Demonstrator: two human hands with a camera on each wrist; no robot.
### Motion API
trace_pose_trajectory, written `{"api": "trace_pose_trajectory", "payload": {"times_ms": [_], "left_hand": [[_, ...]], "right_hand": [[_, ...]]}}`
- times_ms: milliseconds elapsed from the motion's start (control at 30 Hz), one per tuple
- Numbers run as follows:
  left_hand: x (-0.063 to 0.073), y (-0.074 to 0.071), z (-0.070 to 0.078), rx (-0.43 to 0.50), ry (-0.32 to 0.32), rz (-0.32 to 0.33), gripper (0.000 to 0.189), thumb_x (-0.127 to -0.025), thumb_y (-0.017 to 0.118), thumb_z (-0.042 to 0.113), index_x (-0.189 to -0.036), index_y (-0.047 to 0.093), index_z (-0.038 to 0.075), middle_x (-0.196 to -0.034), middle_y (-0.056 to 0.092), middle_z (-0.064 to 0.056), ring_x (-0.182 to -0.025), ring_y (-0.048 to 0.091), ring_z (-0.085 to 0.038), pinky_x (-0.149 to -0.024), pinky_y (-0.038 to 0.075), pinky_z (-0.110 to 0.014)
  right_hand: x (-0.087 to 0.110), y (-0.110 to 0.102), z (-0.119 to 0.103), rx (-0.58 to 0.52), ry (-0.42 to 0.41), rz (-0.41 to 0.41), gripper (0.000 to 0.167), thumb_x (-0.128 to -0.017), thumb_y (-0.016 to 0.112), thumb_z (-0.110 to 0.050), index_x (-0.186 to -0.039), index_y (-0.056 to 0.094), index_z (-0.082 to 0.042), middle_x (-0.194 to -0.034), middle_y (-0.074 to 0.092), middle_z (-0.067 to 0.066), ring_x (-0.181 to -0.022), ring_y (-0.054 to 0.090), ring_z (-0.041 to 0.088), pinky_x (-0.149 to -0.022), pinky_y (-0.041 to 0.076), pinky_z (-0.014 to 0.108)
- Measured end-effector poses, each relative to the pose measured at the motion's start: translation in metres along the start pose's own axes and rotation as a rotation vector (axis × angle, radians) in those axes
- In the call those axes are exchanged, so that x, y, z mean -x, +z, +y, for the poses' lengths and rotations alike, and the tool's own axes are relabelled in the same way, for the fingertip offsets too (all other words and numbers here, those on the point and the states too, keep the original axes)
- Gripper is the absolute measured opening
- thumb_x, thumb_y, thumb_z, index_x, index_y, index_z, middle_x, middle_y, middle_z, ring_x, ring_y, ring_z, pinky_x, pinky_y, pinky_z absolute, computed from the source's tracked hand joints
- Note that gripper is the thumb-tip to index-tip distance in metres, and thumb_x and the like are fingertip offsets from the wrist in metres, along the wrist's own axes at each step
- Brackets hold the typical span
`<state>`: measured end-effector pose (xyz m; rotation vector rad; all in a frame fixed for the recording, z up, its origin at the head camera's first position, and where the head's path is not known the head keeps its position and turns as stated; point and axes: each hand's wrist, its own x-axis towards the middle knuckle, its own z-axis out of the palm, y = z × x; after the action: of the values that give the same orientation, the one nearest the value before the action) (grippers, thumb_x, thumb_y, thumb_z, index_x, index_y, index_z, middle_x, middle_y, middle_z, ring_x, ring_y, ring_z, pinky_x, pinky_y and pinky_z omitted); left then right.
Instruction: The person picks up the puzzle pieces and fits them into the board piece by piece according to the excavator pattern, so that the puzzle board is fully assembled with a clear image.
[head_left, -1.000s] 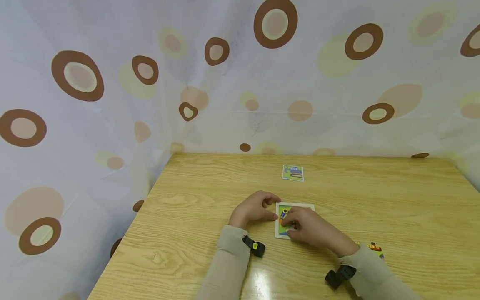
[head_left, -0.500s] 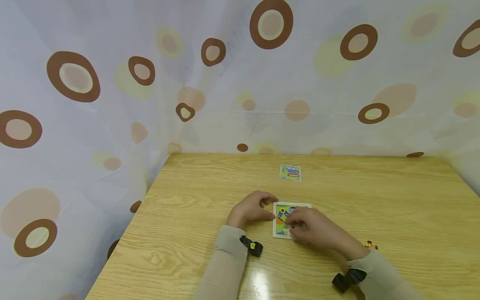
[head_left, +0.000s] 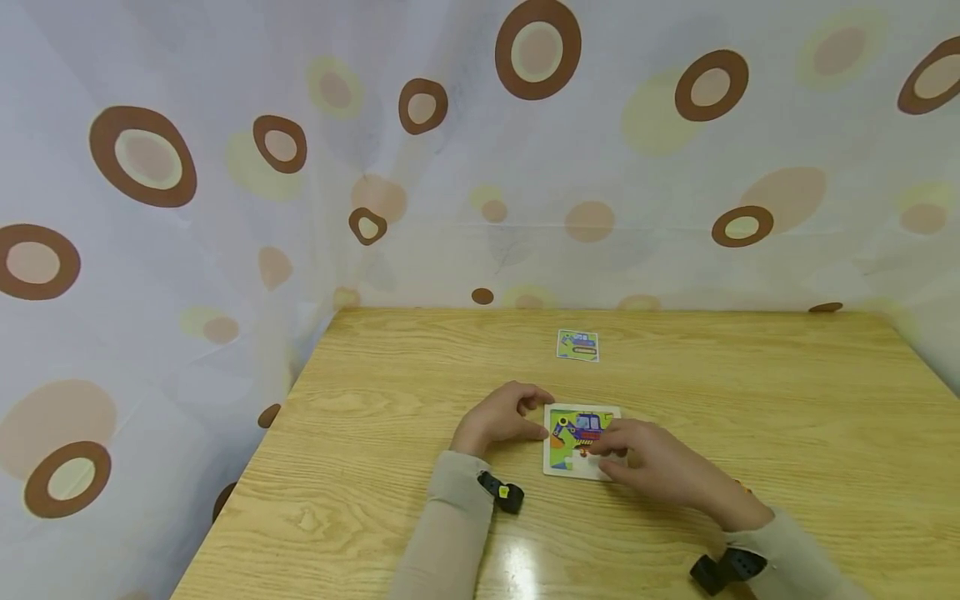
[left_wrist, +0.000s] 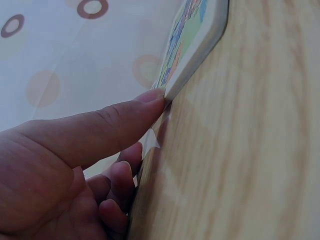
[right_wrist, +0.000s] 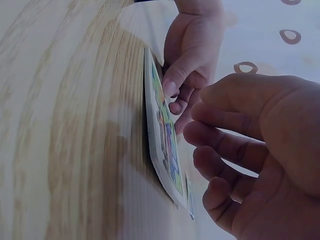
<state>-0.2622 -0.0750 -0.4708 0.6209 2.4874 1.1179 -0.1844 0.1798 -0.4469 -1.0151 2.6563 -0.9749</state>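
A jigsaw puzzle board [head_left: 591, 470] with a white frame lies on the table, its picture a blue excavator on green. White base shows along its lower middle. My left hand [head_left: 502, 417] is at the board's left side, the straight thumb touching the frame edge and the index fingertip at the upper left corner. Over the right part hovers my right hand [head_left: 654, 462], its fingers loosely bent. In the right wrist view nothing shows between that hand's thumb and fingers [right_wrist: 205, 132]. The board's lower right is hidden under this hand.
Behind the board lies a small picture card [head_left: 577, 345] with a similar excavator. A bit of something orange [head_left: 742, 486] peeks out beyond my right wrist. A patterned curtain [head_left: 450, 183] stands along the back and left of the table [head_left: 390, 383].
My right hand has drawn back to the right across the board, uncovering the excavator's cab and arm. The left hand has stayed at the frame. The head view has shifted slightly.
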Motion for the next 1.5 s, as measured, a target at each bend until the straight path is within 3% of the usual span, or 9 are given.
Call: {"api": "trace_pose_trajectory", "payload": {"times_ms": [267, 733, 1100, 1500], "left_hand": [[-0.001, 0.0, -0.002, 0.015, 0.003, 0.002, 0.043, -0.082, 0.082, 0.014, -0.124, 0.069, 0.015, -0.103, 0.057, -0.002, -0.088, 0.045, -0.013, -0.078, 0.04, -0.027], [0.001, 0.001, -0.001, 0.02, -0.001, 0.0, 0.043, -0.083, 0.081, 0.012, -0.124, 0.068, 0.013, -0.102, 0.056, -0.002, -0.087, 0.044, -0.014, -0.077, 0.04, -0.027], [0.001, 0.003, -0.003, 0.024, -0.008, 0.001, 0.044, -0.083, 0.082, 0.013, -0.125, 0.068, 0.015, -0.101, 0.055, 0.0, -0.086, 0.044, -0.012, -0.078, 0.04, -0.027], [0.001, 0.001, 0.002, 0.034, -0.013, 0.008, 0.044, -0.083, 0.082, 0.013, -0.124, 0.068, 0.014, -0.103, 0.057, -0.001, -0.088, 0.045, -0.014, -0.079, 0.04, -0.028]], "right_hand": [[0.016, -0.01, 0.006, -0.004, 0.046, 0.017, 0.016, -0.095, 0.067, -0.014, -0.108, 0.075, -0.011, -0.098, 0.064, -0.007, -0.084, 0.055, 0.005, -0.072, 0.05, 0.031], [0.044, -0.024, 0.023, 0.064, 0.034, 0.071, 0.017, -0.095, 0.068, -0.016, -0.109, 0.074, -0.01, -0.099, 0.062, -0.01, -0.087, 0.057, 0.005, -0.072, 0.051, 0.03], [0.067, -0.034, 0.036, 0.15, -0.005, 0.116, 0.025, -0.087, 0.078, -0.021, -0.111, 0.072, -0.015, -0.103, 0.061, -0.011, -0.092, 0.058, 0.01, -0.075, 0.052, 0.034], [0.083, -0.045, 0.05, 0.165, 0.043, 0.002, 0.041, -0.085, 0.078, -0.036, -0.118, 0.07, -0.011, -0.11, 0.061, -0.007, -0.095, 0.058, 0.011, -0.074, 0.051, 0.032]]}}
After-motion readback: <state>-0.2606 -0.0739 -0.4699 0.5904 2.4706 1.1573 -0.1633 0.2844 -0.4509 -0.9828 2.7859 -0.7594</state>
